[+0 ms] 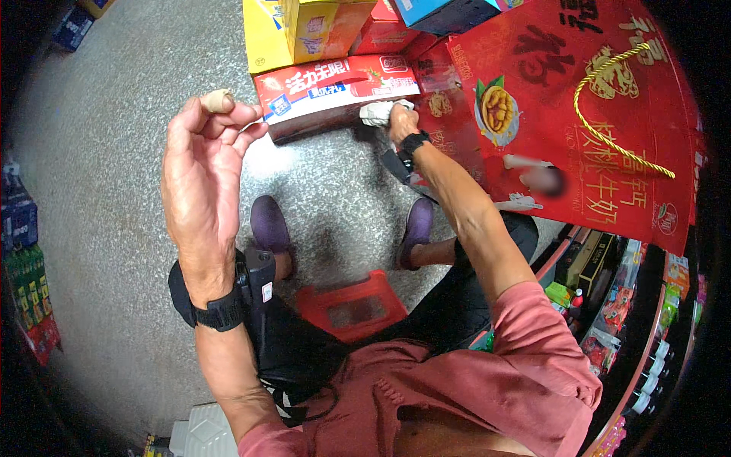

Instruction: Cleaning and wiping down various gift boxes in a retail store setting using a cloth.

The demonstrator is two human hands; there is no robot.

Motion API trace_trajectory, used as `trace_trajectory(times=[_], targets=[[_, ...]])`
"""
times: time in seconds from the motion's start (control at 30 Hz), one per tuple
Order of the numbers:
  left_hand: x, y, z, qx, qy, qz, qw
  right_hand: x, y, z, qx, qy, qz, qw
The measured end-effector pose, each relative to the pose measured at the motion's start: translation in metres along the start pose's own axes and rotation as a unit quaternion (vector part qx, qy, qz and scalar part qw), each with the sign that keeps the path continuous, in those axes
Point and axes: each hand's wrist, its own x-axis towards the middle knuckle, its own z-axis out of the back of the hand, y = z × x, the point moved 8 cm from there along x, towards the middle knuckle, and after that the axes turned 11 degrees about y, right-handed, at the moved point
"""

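My right hand [403,124] grips a crumpled white cloth [377,113], pressed against the right end of a red-and-white drink carton [327,90]. That carton lies on the speckled floor, its dark lower side towards me. My left hand [209,164] is raised at the carton's left, palm showing and fingers loosely bent apart, with nothing in it. A beige wrap [218,100] covers one of its fingertips. Black straps circle both wrists.
Behind the carton stand yellow boxes [324,30] and a blue box [438,14]. A big red gift bag [525,114] with a gold cord fills the right. A red plastic stool [354,305] is under me. Loaded shelves [609,305] line the lower right; green bottles [29,286] stand far left.
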Motion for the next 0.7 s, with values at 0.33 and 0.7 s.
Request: trace_trajectory(times=[0.33,0.7], targets=[[-0.018,-0.014,0.016,0.021,-0.032,0.008,0.999,-0.175,-0.107,-0.248,0.120,0.141,-0.187,0.965],[-0.010,-0.002,0.016,0.013,-0.041,0.017,0.999,-0.144,-0.104,-0.163,-0.283,0.364,0.305,0.833]])
